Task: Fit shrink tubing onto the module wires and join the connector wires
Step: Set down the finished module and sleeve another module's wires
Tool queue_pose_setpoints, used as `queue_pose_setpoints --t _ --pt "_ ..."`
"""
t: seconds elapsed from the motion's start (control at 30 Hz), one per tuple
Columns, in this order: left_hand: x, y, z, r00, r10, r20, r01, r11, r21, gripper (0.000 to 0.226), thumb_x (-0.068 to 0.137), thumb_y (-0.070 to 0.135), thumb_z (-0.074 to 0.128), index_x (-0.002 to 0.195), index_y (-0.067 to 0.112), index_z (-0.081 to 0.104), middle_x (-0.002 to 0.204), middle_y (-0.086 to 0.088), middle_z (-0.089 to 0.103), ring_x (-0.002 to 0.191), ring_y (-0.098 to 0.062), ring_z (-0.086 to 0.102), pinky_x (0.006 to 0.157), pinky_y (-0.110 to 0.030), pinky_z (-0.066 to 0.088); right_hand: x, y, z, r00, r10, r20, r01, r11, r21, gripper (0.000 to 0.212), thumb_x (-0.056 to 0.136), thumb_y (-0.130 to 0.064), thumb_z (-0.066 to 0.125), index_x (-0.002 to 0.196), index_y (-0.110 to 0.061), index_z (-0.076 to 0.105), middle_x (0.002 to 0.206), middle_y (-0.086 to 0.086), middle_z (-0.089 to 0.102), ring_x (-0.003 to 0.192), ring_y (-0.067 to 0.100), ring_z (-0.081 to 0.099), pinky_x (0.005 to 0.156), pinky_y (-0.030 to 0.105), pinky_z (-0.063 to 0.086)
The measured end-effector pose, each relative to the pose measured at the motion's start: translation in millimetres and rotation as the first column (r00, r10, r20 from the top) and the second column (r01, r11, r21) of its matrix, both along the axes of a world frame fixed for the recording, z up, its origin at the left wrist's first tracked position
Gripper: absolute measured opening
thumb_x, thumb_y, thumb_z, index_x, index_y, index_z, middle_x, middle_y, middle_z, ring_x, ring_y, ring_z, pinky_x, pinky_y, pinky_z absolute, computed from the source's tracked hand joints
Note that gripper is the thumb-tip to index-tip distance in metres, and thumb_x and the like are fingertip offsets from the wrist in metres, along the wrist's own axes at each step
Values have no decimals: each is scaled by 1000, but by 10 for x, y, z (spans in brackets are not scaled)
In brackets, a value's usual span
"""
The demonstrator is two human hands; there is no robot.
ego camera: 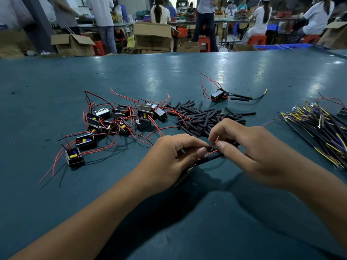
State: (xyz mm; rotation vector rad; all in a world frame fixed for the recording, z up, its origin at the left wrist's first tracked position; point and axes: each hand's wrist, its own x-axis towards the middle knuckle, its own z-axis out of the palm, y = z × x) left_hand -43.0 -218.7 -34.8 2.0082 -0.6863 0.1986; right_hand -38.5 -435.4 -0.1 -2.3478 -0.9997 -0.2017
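My left hand pinches a short black shrink tube at its end. My right hand pinches a thin red wire right at the mouth of that tube. A second black tube runs under both thumbs, and a dark part below my left palm is mostly hidden. A heap of loose black shrink tubes lies just beyond my hands. Several small black modules with red and black leads are scattered to the left. A bundle of black, yellow and purple connector wires lies at the right.
One module with tubing on its wires and a yellow-tipped lead lies apart, further back. Another module sits at the right edge. The green table stretches far ahead. Beyond it stand cardboard boxes, red stools and several people at other benches.
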Motion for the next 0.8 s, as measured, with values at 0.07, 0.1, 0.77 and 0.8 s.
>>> queue_pose_setpoints --t 0.07,0.1,0.77,0.8 --pt "-1 1 10 999 13 52 -15 999 35 15 95 21 65 103 14 75 84 14 67 77 0 62 71 -14 45 -4 4 -1 999 0 -52 1 1000 11 14 96 -30 43 109 -36 45 84 2 66 78 26 59 75 41 43" --pt "-2 -1 9 998 10 61 -11 1000 27 13 94 19 66 104 16 74 85 13 67 78 -1 63 71 -16 48 -7 6 -6 998 0 -64 1 1000 13 16 97 -30 43 111 -37 45 86 3 67 79 28 60 76 42 44" --pt "15 14 -19 987 63 148 -72 996 55 12 87 7 74 95 15 76 83 11 73 75 -6 67 70 -22 53 -15 80 -62 983 -146 -108 159 979 125 16 96 -15 55 95 -29 62 76 5 67 71 28 60 70 41 45" --pt "14 17 -15 988 66 140 -74 996 47 12 87 7 75 95 14 76 83 11 73 76 -7 67 71 -20 52 -14 79 -57 984 -147 -101 159 981 114 16 95 -14 57 93 -29 64 75 4 67 68 24 59 67 37 45"
